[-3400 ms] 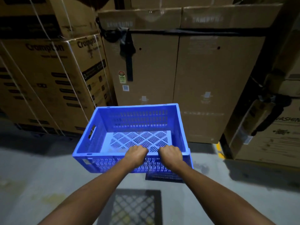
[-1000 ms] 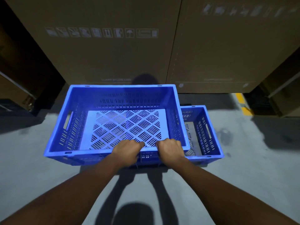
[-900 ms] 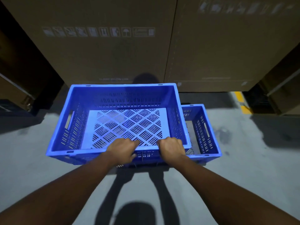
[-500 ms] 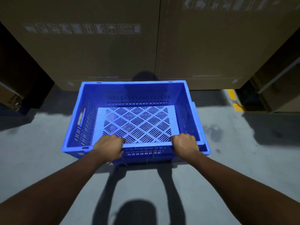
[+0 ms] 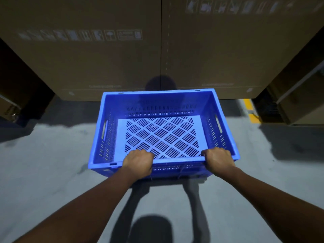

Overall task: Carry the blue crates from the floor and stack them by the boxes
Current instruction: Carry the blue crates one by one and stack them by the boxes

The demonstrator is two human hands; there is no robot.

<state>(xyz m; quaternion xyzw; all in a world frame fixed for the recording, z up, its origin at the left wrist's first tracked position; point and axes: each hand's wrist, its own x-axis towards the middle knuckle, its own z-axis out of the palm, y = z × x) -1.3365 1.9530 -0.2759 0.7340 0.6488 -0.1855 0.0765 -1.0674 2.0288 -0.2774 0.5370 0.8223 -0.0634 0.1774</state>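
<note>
An empty blue crate [image 5: 163, 137] with a slotted floor and side handle holes sits level in the middle of the head view, just in front of two tall cardboard boxes [image 5: 122, 58]. My left hand [image 5: 137, 162] grips its near rim left of centre. My right hand [image 5: 218, 159] grips the same rim near the right corner. The crate that stood on the floor here is hidden beneath the one I hold; only a dark strip of it shows under the front wall.
Grey concrete floor [image 5: 43, 172] spreads on both sides. A yellow floor line [image 5: 250, 111] runs beside more cardboard boxes [image 5: 301, 106] at the right. Dark gaps and another box [image 5: 8, 109] lie at the left. My shadow falls on the floor below.
The held crate has moved right and now covers the floor crate that showed at its right side. My hands have slid apart along the near rim.
</note>
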